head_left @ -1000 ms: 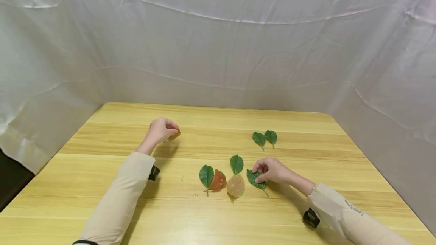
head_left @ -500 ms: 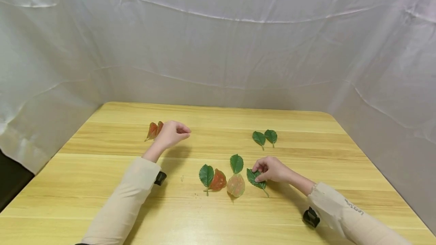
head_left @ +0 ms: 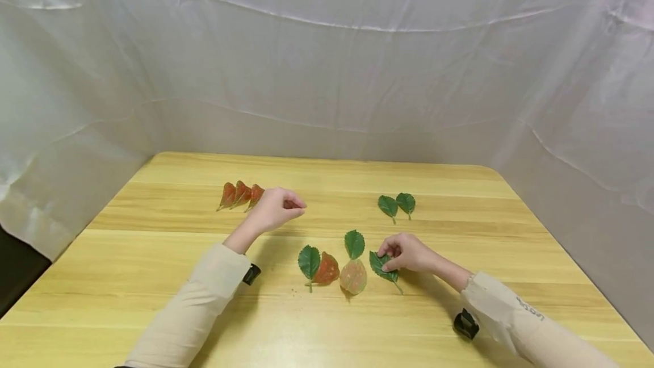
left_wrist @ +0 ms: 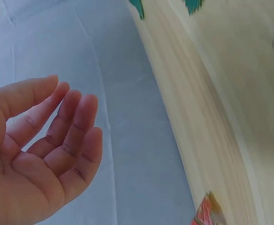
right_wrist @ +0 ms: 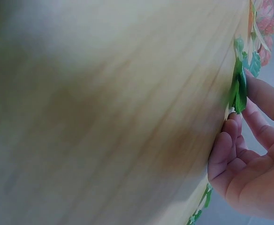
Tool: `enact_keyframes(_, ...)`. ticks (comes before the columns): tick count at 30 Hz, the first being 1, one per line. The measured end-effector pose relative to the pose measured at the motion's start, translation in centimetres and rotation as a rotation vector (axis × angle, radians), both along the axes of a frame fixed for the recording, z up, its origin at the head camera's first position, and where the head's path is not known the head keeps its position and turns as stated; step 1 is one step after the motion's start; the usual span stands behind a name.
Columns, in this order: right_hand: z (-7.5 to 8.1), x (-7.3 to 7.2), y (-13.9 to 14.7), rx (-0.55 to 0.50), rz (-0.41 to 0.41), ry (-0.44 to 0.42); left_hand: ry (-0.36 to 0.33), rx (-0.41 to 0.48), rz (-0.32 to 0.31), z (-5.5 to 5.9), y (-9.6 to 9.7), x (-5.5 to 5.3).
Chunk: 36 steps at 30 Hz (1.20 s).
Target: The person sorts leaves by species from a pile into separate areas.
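Observation:
My left hand [head_left: 278, 209] is over the back left of the table with nothing in it. In the left wrist view its fingers [left_wrist: 71, 126] curve loosely, the thumb close to the index fingertip. Just left of it lies a row of three red leaves [head_left: 242, 192], the nearest partly hidden by the hand. My right hand [head_left: 409, 253] pinches a green artificial leaf [head_left: 379, 264] between thumb and fingers, low at the table. Left of that are a green leaf [head_left: 355, 244] above a pale orange leaf [head_left: 353, 277], and another green leaf [head_left: 309, 262] overlapping a red leaf [head_left: 327, 269].
Two green leaves [head_left: 396, 205] lie side by side at the back right of the wooden table [head_left: 153, 277]. Grey-white sheeting [head_left: 327, 72] hangs behind the table and along its sides. Dark wrist cameras [head_left: 466, 323] sit under the sleeves.
My left hand has let go of a red leaf, leaving it beside the other two, and moved right. My right hand has stayed on its green leaf.

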State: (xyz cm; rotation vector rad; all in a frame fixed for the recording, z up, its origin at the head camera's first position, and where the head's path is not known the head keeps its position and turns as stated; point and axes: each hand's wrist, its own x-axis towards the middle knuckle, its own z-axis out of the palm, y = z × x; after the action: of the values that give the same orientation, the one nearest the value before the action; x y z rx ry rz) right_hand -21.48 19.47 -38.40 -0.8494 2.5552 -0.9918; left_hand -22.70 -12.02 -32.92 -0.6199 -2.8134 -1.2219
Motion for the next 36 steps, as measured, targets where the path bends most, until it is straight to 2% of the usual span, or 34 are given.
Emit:
enact_keyframes(6,0.0,-0.1,0.1,-0.008,-0.002,-0.004,-0.019,-0.003,-0.063,0.0,1.1,0.6)
enact_keyframes(15,0.2,0.1,0.0,-0.019,-0.008,-0.016,0.025,-0.041,-0.124,-0.3,2.2,1.4)
enact_keyframes(24,-0.2,0.0,0.0,-0.004,0.001,-0.004,0.024,-0.070,-0.177,-1.2,3.1,2.2)
enact_keyframes(36,0.4,0.2,-0.1,-0.021,-0.004,-0.016,0.002,-0.127,-0.266,-2.3,4.0,2.9)
